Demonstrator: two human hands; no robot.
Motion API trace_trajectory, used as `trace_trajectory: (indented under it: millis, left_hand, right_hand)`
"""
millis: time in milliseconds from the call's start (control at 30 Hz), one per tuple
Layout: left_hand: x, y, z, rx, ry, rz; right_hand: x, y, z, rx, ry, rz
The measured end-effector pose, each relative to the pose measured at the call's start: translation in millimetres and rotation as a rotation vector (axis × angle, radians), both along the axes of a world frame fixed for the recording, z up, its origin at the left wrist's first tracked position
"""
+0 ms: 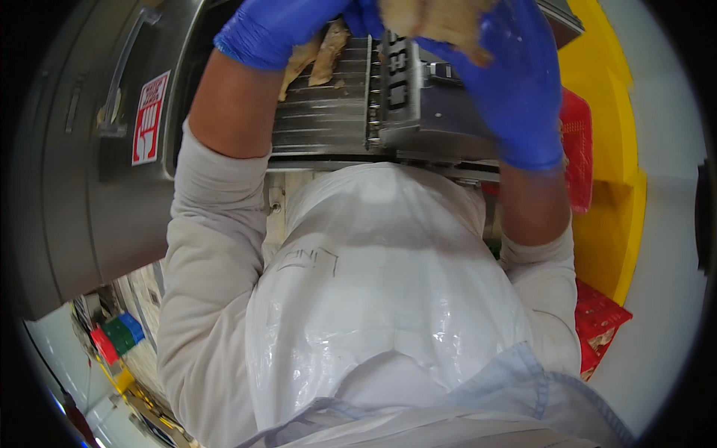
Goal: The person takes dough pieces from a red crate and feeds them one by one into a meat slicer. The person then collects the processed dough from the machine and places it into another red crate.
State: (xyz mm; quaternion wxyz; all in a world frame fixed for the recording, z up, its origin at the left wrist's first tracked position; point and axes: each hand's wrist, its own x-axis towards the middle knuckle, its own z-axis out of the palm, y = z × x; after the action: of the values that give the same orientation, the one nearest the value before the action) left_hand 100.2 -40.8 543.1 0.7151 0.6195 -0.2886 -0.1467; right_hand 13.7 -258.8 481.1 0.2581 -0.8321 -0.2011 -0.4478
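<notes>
My right hand (512, 78), in a blue glove, holds a pale tan piece of food (442, 22), apparently meat or fish, over the metal machine housing (437, 112). The frame's top edge cuts off part of the piece. My left hand (285, 28), also gloved in blue, is at the top edge above the ribbed metal infeed bed (330, 117); its fingers are partly out of frame, so its hold is unclear. Two brownish strips of food lie on that bed near my left wrist, one of them a narrow strip (329, 53).
A steel cover with a handle (120, 73) and a red-and-white warning label (151, 117) flanks the bed at left. At right are a yellow bin or frame (605, 224), a red plastic crate (577, 151) and a lower red crate (596, 319) holding tan pieces. Coloured containers (117, 336) stand lower left.
</notes>
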Motion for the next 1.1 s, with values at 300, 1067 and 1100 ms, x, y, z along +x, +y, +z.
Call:
trace_trajectory:
  millis: [300, 1067, 1100]
  left_hand:
    - [116, 63, -227, 0.769, -0.202, 0.34]
    - [130, 98, -421, 1.153, 0.063, 0.823]
    - [133, 105, -425, 1.032, 0.174, 0.799]
  right_hand:
    - [-49, -98, -16, 1.597, 0.309, 0.862]
    - [-215, -284, -252, 1.915, 0.459, -0.251]
    - [-212, -282, -245, 1.877, 0.448, -0.265]
